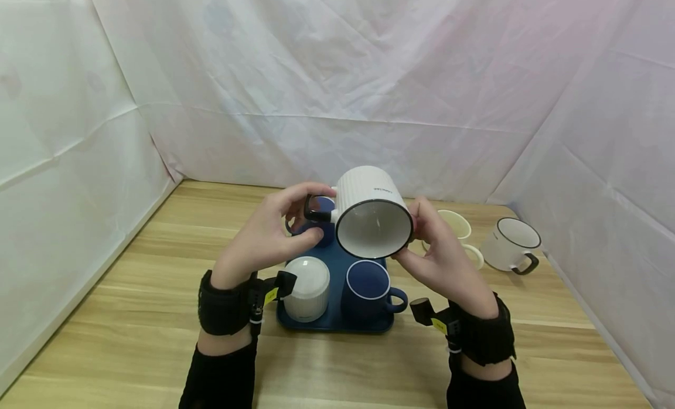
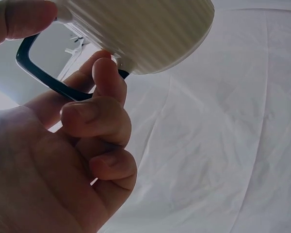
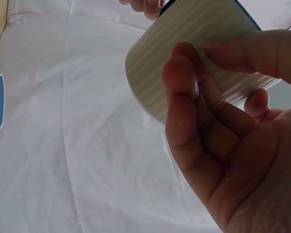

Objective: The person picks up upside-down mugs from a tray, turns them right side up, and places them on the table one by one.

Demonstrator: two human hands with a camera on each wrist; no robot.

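Item: white ribbed mug (image 1: 373, 212), dark rim and black handle (image 1: 315, 210). You hold it in the air above the blue tray (image 1: 337, 316), tipped on its side, mouth turned toward you.

Your left hand (image 1: 269, 236): thumb and fingers curled round the handle on the mug's left side; the left wrist view shows the fingertips (image 2: 104, 73) against the handle where it meets the mug wall.

Your right hand (image 1: 440, 256): fingers cupped round the mug's right wall, thumb near the rim; the right wrist view shows the fingers (image 3: 184, 87) laid on the ribbed surface.

On the tray, below the held mug: white ribbed cup (image 1: 307, 289) at the near left, standing mouth down; dark blue mug (image 1: 369, 287) at the near right, upright, handle pointing right; another blue piece (image 1: 321, 221) at the far left, mostly hidden behind your left hand.

Right of the tray, on the wooden table (image 1: 132, 315): cream cup (image 1: 460, 230), partly hidden behind your right hand; farther right, white mug with dark rim (image 1: 511, 245), lying tilted.
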